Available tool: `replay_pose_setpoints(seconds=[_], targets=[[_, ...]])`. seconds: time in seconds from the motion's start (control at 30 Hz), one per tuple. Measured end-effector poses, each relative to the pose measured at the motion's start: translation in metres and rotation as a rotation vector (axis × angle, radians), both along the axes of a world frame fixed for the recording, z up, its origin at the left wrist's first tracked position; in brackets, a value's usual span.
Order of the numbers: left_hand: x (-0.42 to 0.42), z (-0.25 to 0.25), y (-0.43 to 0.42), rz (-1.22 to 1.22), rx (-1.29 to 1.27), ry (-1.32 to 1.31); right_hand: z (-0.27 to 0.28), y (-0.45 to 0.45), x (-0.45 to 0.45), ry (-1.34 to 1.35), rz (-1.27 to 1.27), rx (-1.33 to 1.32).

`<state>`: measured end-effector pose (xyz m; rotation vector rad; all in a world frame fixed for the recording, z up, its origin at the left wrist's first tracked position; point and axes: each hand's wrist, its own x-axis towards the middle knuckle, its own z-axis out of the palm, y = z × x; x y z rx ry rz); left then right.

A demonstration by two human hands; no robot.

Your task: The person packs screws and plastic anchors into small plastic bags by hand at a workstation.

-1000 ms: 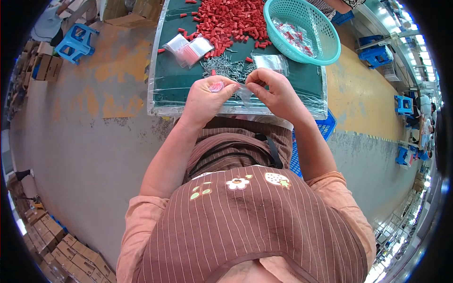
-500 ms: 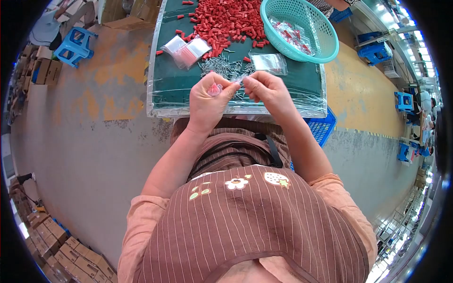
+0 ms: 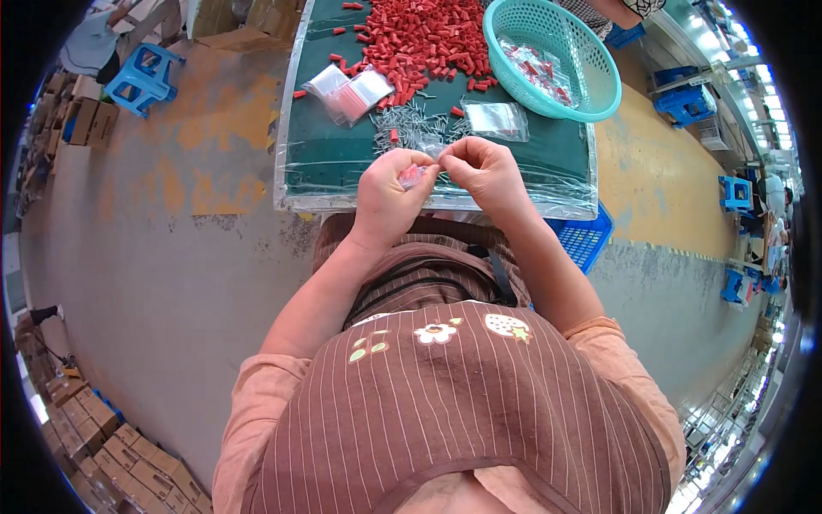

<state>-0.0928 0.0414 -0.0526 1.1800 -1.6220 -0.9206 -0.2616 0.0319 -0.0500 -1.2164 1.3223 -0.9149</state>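
Note:
My left hand (image 3: 392, 190) is closed around a small clear plastic bag (image 3: 411, 176) with something pink-red inside. My right hand (image 3: 488, 176) pinches at the bag's edge, its fingertips touching those of the left. Just beyond the hands lies a pile of grey screws (image 3: 409, 124), and behind it a heap of red plugs (image 3: 419, 38). Flat stacks of clear bags (image 3: 351, 94) rest left of the screws, and another stack (image 3: 497, 121) lies to their right. A turquoise basket (image 3: 599, 81) at the table's right holds filled bags.
The green table (image 3: 321, 158) has a metal edge wrapped in plastic film. Below its right corner is a blue crate (image 3: 586, 237). Blue stools (image 3: 144, 79) and cardboard boxes (image 3: 145, 458) stand on the floor. Part of another person's arm (image 3: 612, 10) shows beyond the basket.
Both hands stay together at the table's near edge and have shifted slightly; the right hand's fingers have curled in closer to the left's. The camera view has moved a little.

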Motion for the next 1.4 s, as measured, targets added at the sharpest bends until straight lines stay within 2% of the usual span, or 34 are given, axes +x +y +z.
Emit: replay_pose_setpoints(seconds=[0.1, 0.2, 0.3, 0.43, 0.6, 0.7, 0.8, 1.0, 1.1, 1.2, 1.3, 1.4], targets=[[-0.002, -0.008, -0.001, 0.037, 0.1, 0.106, 0.0, 0.001, 0.001, 0.096, 0.006, -0.052], [-0.002, -0.005, -0.001, 0.038, 0.43, 0.359, -0.005, 0.001, 0.001, 0.107, -0.005, -0.048], [-0.005, -0.005, 0.0, 0.051, 0.474, 0.493, -0.004, 0.002, 0.0, 0.043, -0.01, -0.004], [-0.006, -0.001, 0.001, 0.054, 0.585, 0.504, -0.003, 0.004, 0.004, -0.033, -0.018, -0.023], [-0.009, 0.002, 0.003, 0.048, 0.684, 0.547, -0.007, 0.004, 0.003, 0.061, 0.013, -0.002], [-0.007, -0.003, 0.004, 0.024, 0.74, 0.694, -0.009, 0.004, 0.002, 0.04, -0.001, 0.021], [-0.01, -0.005, 0.005, 0.028, 0.762, 0.844, -0.015, 0.007, 0.004, -0.004, -0.029, 0.027], [-0.009, -0.015, 0.007, 0.139, 0.743, 0.892, -0.02, 0.014, 0.016, -0.021, -0.113, 0.037], [-0.007, -0.021, 0.006, 0.107, 0.584, 0.703, -0.03, 0.012, 0.012, 0.073, -0.076, -0.057], [-0.002, -0.012, 0.006, 0.07, 0.365, 0.206, -0.018, 0.012, 0.009, 0.154, -0.004, -0.036], [0.001, -0.014, 0.004, 0.021, 0.03, -0.01, -0.014, 0.011, 0.007, 0.183, 0.037, -0.012], [0.0, -0.005, 0.005, 0.045, -0.017, -0.122, -0.016, 0.011, 0.003, 0.262, 0.077, -0.068]])
